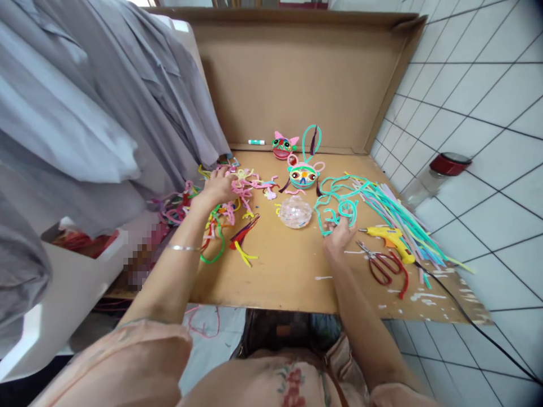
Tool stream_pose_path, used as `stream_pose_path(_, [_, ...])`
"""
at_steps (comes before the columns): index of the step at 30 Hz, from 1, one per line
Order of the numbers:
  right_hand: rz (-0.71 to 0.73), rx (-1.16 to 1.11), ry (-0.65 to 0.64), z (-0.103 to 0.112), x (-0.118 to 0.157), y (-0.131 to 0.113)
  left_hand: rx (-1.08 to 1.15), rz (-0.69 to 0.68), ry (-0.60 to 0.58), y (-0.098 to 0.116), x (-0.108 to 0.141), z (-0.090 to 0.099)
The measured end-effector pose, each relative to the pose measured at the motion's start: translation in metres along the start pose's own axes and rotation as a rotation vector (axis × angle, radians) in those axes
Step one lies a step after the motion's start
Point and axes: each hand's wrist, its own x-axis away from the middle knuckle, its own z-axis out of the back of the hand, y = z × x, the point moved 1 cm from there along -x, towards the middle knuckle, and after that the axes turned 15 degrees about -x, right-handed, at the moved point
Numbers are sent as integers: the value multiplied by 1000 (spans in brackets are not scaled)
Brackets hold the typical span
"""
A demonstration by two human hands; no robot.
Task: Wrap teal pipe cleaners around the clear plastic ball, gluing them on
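Note:
My left hand [218,186] reaches into a heap of pink and yellow fuzzy craft pieces [244,195], palm down with its fingers apart; nothing is seen held. On the right, my right hand [340,234] has its fingers closed on a curled turquoise fuzzy stem [348,210]. Between the hands sits a clear round ball [296,212]. Behind it stands a turquoise animal head [302,176] with pink ears and a looped handle, and farther back a red and green head [283,146] with pink ears.
A yellow glue gun [392,240] with a black cord and red-handled scissors [382,265] lie at the right, below a bundle of coloured stems [394,212]. A red-lidded jar [436,175] stands by the tiles. Grey cloth [161,85] hangs left; cardboard [292,85] stands behind.

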Motion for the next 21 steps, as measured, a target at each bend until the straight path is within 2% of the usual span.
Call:
stream_pose_path(3, [28, -56, 114, -4, 3, 0, 326, -39, 343, 34, 27, 0])
stream_pose_path(4, [28, -51, 100, -5, 4, 1, 473, -34, 430, 49, 35, -4])
stream_pose_path(5, [29, -45, 87, -7, 6, 1, 625, -8, 487, 64, 41, -9])
stream_pose_path(7, [21, -56, 80, -9, 8, 2, 914, 103, 524, 92, 50, -25])
stream_pose_path(9, [-12, -112, 94, -9, 9, 3, 1077, 174, 509, 111, 51, -42])
stream_pose_path(11, [-57, -176, 127, -9, 8, 2, 1078, 161, 474, 121, 46, -58])
stream_pose_path(15, [-109, -222, 170, -7, 2, -3, 833, -71, 292, 123, 36, -78])
stream_pose_path(19, [-126, -221, 163, -8, 1, -7, 531, -244, 81, 131, 32, -82])
stream_pose_path(21, [-130, -209, 143, -10, 2, -8, 391, -280, 33, 136, 30, -81])
